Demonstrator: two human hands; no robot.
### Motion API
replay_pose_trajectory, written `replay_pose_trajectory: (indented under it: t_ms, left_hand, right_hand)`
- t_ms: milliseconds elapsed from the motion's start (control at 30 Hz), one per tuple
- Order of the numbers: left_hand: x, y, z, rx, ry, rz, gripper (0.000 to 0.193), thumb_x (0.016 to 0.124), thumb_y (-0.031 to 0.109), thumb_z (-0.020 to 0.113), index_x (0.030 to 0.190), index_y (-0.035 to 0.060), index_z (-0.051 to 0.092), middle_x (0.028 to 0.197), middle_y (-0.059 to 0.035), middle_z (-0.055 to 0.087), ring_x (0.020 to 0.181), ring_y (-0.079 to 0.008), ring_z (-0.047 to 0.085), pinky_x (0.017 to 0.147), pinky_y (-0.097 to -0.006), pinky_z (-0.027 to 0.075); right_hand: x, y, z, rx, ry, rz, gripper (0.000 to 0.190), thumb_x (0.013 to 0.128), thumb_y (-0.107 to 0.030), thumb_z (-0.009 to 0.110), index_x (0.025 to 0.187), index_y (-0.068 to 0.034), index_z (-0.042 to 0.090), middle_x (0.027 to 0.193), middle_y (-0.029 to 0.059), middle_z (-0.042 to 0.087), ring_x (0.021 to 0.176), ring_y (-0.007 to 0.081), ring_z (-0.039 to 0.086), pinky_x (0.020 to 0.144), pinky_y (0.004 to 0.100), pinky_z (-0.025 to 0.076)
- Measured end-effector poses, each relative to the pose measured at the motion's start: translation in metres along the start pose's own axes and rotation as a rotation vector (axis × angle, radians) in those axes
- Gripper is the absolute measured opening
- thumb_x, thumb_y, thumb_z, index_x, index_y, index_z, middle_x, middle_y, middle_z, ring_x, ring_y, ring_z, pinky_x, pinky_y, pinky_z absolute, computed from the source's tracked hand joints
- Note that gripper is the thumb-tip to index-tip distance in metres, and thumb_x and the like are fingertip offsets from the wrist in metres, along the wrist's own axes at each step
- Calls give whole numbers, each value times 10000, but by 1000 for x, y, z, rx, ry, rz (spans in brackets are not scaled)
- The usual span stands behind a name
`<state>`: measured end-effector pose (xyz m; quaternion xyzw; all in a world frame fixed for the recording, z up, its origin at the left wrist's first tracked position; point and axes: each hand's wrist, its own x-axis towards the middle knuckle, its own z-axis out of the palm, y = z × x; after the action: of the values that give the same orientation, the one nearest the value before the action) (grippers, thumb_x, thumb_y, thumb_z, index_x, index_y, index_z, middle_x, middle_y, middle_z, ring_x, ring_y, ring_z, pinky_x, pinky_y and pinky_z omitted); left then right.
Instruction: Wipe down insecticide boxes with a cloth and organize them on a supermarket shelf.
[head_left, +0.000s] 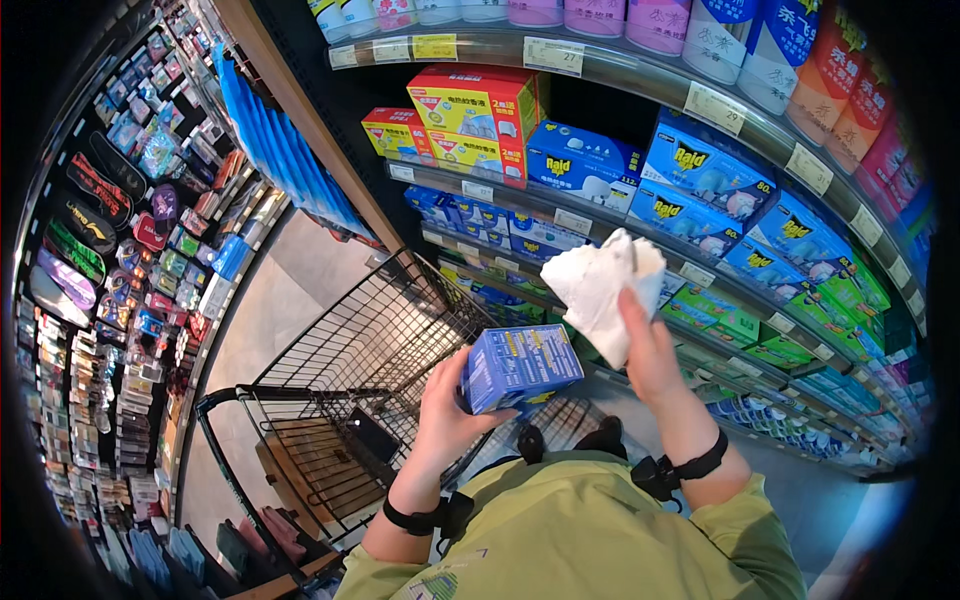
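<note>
Low in front of my body, my left hand (450, 420) grips a blue cardboard box (521, 366) by its left end; small print covers its top face. To the right and higher, my right hand (649, 349) holds a crumpled white cloth or paper wipe (600, 289), which hides part of the shelf front behind it. The box and the wipe are apart. Beyond them, blue Raid boxes (585, 161) stand on the store shelf, beside red and yellow boxes (476, 109) of mosquito repellent liquid.
A black wire shopping cart (360, 322) stands left of me, with a dark flat object (371, 435) and a brown cardboard box (300, 465) at its lower part. Spray cans (716, 37) line the upper shelf. Across the aisle hang many small packaged goods (135, 262).
</note>
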<state>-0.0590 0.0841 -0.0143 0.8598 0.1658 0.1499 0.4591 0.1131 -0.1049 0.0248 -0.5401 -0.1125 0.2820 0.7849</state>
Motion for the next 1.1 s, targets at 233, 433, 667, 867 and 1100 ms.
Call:
replay_pose_trajectory:
  t_ms: [233, 433, 667, 867, 1100]
  left_hand:
    - [0, 13, 3, 179, 150, 113, 823, 545, 170, 885, 1273, 63, 515, 1185, -131, 547, 1117, -305, 504, 959, -412, 408]
    - [0, 15, 8, 284, 247, 166, 811, 505, 150, 886, 1233, 39, 545, 1146, -142, 554, 1079, -328, 500, 943, -429, 410]
    - [-2, -12, 12, 299, 239, 149, 623, 560, 127, 826, 1133, 56, 592, 1144, -138, 547, 1066, -356, 479, 930, -443, 399]
    - [7, -26, 10, -215, 222, -49, 631, 583, 145, 834, 1156, 46, 589, 1104, -138, 574, 1037, -321, 517, 919, -423, 418]
    - [3, -39, -13, -1184, -93, -402, 490, 826, 174, 716, 1235, 8, 502, 1122, -110, 642, 1005, -225, 645, 864, -383, 534]
  right_hand:
    - [-21, 14, 11, -997, -495, -347, 739, 889, -283, 608, 1429, 66, 245, 1479, 279, 271, 1422, 386, 190, 1156, 428, 199]
    - [-20, 19, 25, -969, -505, -422, 528, 957, -205, 489, 1398, 42, 335, 1463, 287, 299, 1400, 408, 231, 1138, 448, 231]
    - [-34, 18, 48, -989, -534, -614, 581, 868, -100, 568, 1398, 26, 364, 1470, 240, 327, 1387, 381, 288, 1130, 464, 259]
    - [-39, 3, 38, -671, -573, -225, 436, 899, -116, 570, 1300, 16, 464, 1275, 178, 540, 1175, 272, 524, 1003, 374, 405]
    - [-14, -6, 3, -9, 109, -422, 295, 999, -206, 492, 1190, 12, 542, 1077, 54, 622, 945, 102, 563, 837, 260, 445]
